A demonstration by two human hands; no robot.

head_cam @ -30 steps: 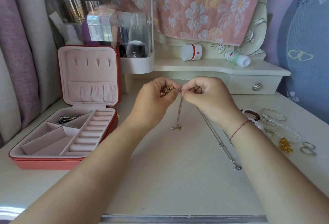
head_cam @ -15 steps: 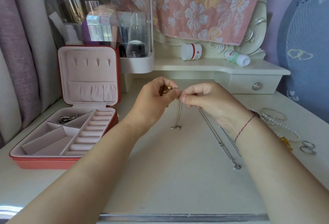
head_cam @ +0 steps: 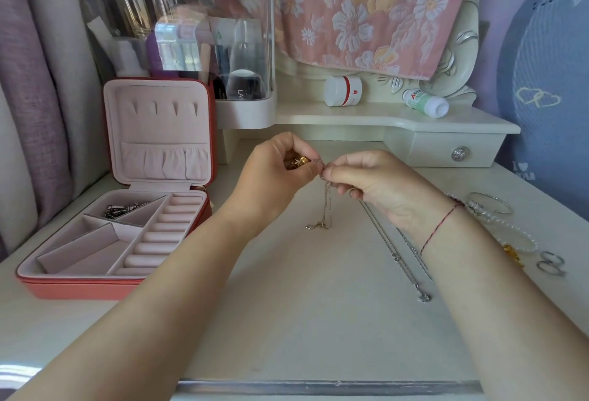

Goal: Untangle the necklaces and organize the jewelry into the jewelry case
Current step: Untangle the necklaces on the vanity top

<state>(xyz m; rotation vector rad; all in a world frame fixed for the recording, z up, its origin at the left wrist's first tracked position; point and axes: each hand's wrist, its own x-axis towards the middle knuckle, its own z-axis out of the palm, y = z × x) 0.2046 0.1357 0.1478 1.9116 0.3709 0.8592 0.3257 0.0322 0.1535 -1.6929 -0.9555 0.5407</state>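
Above the middle of the table, my left hand and my right hand meet and pinch the tangled silver necklaces. A gold piece shows between my left fingers. One thin chain hangs down from the pinch to the tabletop. A longer silver chain trails from under my right hand to a small pendant on the table. The red jewelry case lies open at the left, its pink lid upright, with silver jewelry in a back compartment.
Bangles, a pearl bracelet, a gold item and two rings lie at the right. A clear cosmetics box stands behind the case. A white jar and a bottle lie on the raised shelf.
My right hand has shifted slightly to the right and lower, staying pinched on the chains. The hanging chain barely moved. My left hand kept its place.
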